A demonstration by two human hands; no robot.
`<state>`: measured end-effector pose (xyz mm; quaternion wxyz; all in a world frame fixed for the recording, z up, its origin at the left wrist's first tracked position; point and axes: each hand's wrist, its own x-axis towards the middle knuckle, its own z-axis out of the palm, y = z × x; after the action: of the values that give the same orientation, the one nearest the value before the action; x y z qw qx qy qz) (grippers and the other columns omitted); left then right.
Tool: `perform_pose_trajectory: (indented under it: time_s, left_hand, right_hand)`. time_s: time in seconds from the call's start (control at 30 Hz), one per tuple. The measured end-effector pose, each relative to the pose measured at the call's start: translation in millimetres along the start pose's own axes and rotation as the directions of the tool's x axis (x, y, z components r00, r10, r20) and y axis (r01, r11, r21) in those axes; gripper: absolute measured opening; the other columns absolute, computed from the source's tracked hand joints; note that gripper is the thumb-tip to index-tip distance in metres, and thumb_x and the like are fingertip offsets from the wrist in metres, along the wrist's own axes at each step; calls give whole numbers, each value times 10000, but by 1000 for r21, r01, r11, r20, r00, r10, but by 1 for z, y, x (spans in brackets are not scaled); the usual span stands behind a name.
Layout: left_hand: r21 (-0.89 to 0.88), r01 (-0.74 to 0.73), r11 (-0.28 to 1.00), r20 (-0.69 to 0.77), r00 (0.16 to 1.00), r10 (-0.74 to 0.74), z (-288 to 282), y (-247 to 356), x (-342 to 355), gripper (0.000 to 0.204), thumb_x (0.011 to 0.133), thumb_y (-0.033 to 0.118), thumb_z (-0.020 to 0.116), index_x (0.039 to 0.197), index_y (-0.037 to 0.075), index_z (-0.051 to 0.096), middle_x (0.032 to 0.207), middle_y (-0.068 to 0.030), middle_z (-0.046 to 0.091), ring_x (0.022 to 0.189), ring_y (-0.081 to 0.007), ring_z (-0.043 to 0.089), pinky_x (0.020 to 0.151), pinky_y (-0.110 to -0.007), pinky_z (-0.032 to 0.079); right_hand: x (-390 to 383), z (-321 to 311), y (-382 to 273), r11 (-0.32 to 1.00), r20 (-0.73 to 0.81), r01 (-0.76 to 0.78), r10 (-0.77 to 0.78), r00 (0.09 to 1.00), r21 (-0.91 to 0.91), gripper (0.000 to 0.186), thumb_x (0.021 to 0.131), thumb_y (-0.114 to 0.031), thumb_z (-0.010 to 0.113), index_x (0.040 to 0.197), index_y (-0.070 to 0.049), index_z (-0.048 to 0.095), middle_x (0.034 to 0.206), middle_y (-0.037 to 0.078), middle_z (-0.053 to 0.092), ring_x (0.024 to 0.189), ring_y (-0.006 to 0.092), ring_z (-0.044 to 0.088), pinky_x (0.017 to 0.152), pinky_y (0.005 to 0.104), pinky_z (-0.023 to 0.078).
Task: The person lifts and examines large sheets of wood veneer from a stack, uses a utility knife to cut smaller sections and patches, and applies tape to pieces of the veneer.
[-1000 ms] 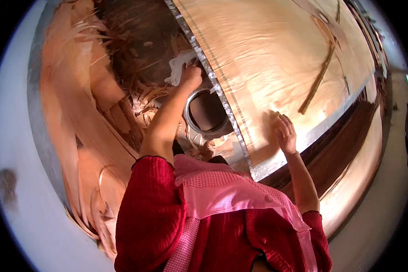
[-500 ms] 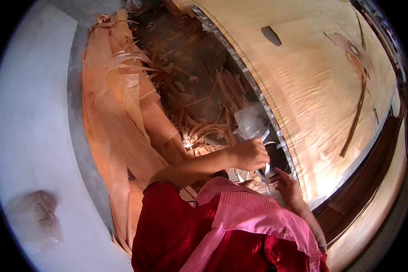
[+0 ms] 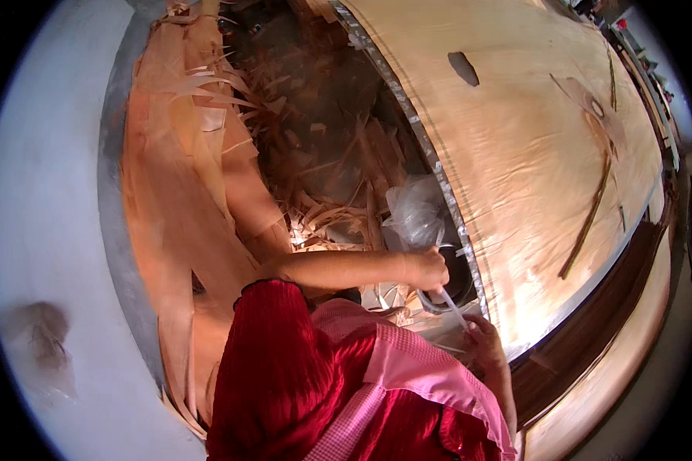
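Note:
A narrow white strip (image 3: 453,308) stretches between my two hands, in front of a large pale veneer sheet (image 3: 507,177). Its upper end sits in the closed fingers of my left hand (image 3: 427,269), which reaches across from the left. Lower down and to the right, my right hand (image 3: 484,343) pinches the other end; its fingertips partly hide the strip there. Directly behind the strip stands a dark round container (image 3: 460,278) with a pale rim, close under the sheet's edge. My left hand overlaps part of that rim.
Stacked reddish veneer strips (image 3: 184,169) run along the left. Curled wood scraps (image 3: 327,219) litter the floor between them and the sheet. A clear plastic bag (image 3: 417,211) lies beside the container. The sheet has an oval hole (image 3: 463,69) and a dark split (image 3: 588,223). Far left is a pale surface (image 3: 46,192).
My hands have moved down, the right one farther from the left. The strip, looped before, is now straight between them. The whole view has shifted slightly.

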<state>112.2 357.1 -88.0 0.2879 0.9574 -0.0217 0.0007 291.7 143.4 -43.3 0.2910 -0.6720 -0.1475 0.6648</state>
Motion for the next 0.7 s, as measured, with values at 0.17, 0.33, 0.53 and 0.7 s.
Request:
perform_pose_trajectory:
  time_s: [0.17,0.33,0.53,0.7]
  left_hand:
    - [103,-131,986,-73,988,139,33,18,-10,161,699,264,568,631,119,577,597,-8,552,705,-174,531,706,-345,347]
    - [-165,10,986,-223,974,-47,34,21,-12,158,735,234,548,672,93,583,642,-21,566,692,-183,541,692,-335,385]
    - [-350,443,825,-143,845,-515,28,24,-30,290,760,294,579,919,54,541,734,-147,598,713,-260,600,622,-361,445]
    - [-562,290,775,-45,924,-379,44,48,-7,129,678,160,586,696,40,543,637,-136,585,641,-301,594,575,-408,447]
  right_hand:
    - [-11,44,-5,191,86,223,-544,834,-956,399,731,-171,609,1094,-34,517,1102,175,507,1042,343,463,866,415,379]
    - [50,50,6,791,102,378,-378,920,-480,210,789,-123,574,935,28,580,769,135,601,710,214,592,630,299,459]
    - [40,66,26,964,8,92,-93,996,-249,186,851,-123,488,907,28,579,636,64,577,468,101,519,430,224,425]
    - [31,73,18,975,-76,161,-174,982,-150,181,824,-104,511,933,26,575,687,70,606,474,106,528,432,237,435]
